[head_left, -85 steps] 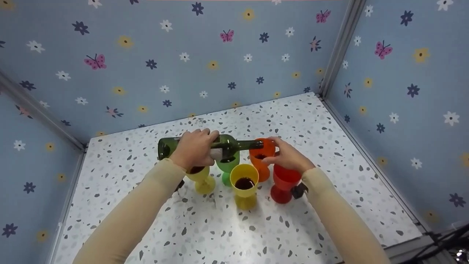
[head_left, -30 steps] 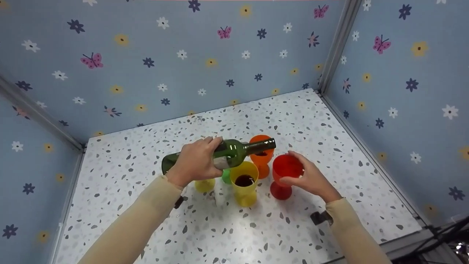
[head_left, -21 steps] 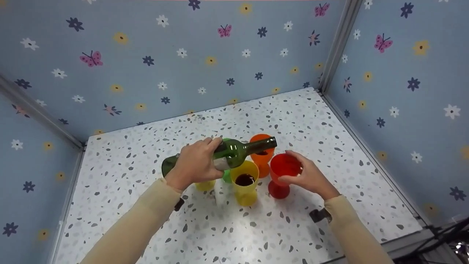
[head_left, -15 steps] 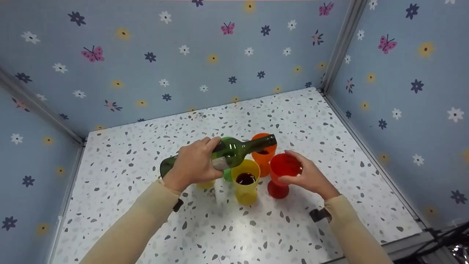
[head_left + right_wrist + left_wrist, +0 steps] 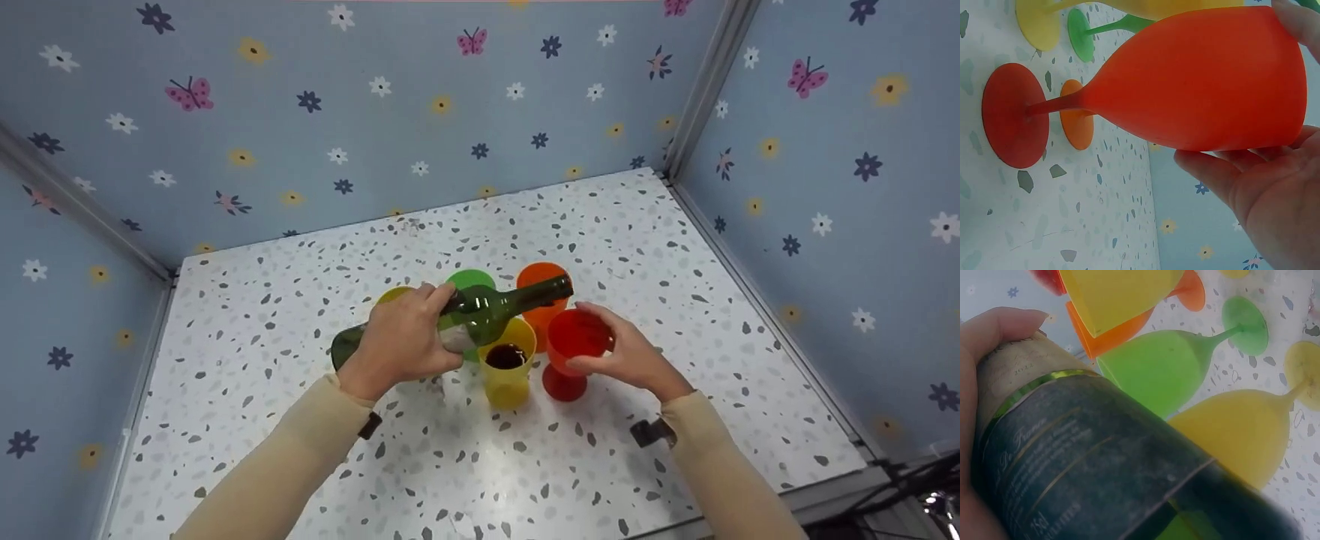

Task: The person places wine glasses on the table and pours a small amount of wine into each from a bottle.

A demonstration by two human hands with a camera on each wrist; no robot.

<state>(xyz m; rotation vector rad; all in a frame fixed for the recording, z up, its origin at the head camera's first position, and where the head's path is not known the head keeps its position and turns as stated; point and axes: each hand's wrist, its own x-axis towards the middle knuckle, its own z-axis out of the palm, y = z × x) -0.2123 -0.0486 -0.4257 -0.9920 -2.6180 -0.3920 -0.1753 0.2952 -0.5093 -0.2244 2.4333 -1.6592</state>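
Note:
My left hand (image 5: 405,334) grips a green wine bottle (image 5: 491,311) by its body, tipped nearly level with its neck pointing right. The bottle's mouth is over the orange goblet's edge, near the red goblet (image 5: 566,384). My right hand (image 5: 628,354) holds the red goblet around its bowl, thumb on the near side, and its foot is on the table. Dark liquid shows in the front yellow goblet (image 5: 507,390). Behind stand an orange goblet (image 5: 541,273), a green goblet (image 5: 470,279) and a second yellow goblet (image 5: 1235,427), partly hidden by the bottle and left hand.
The goblets stand close together on a white speckled table (image 5: 300,300). Blue flowered panels (image 5: 420,112) rise at the back and both sides. Dark cables (image 5: 911,487) lie at the lower right corner.
My right hand has gone from the orange goblet to the red one, which has since shifted slightly left. The bottle's neck has moved right, away from the orange goblet's middle.

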